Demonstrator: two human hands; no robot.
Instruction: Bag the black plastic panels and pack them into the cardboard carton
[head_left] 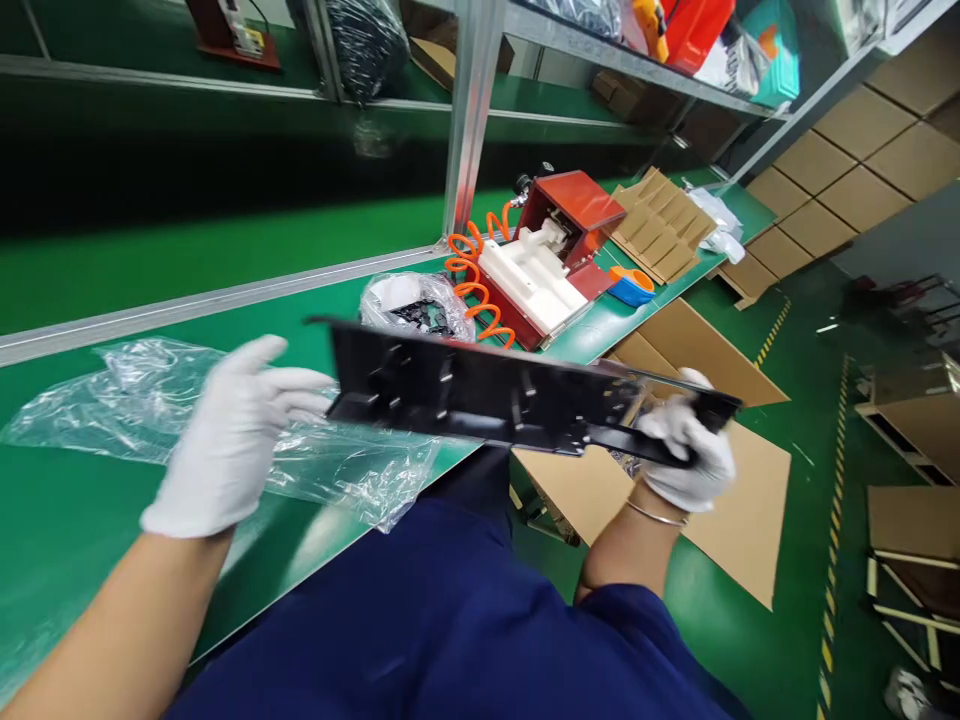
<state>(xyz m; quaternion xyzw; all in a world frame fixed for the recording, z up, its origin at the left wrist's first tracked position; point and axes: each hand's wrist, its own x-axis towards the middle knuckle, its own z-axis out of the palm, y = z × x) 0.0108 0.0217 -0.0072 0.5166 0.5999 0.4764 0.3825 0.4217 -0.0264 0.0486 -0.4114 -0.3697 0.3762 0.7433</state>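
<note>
A long black plastic part (487, 395) is held up over the table's front edge, its ribbed side facing me. My right hand (690, 450), in a white glove, grips its right end. At the part's left end is my left hand (240, 430), also gloved, with thumb and fingers apart and nothing held. Its fingertips are close to the part; whether they touch is unclear. Clear plastic film (360, 475) lies on the green table under and beside my left hand. Behind the part sits a plastic bag (416, 300) with small black pieces inside.
A red machine (577, 205) with a white fixture and orange coiled hose stands on the table. Beyond it are a cardboard divider (664, 225) and a blue and orange roll (631, 287). An open carton (742, 490) is right of the table. A metal post (472, 120) rises behind.
</note>
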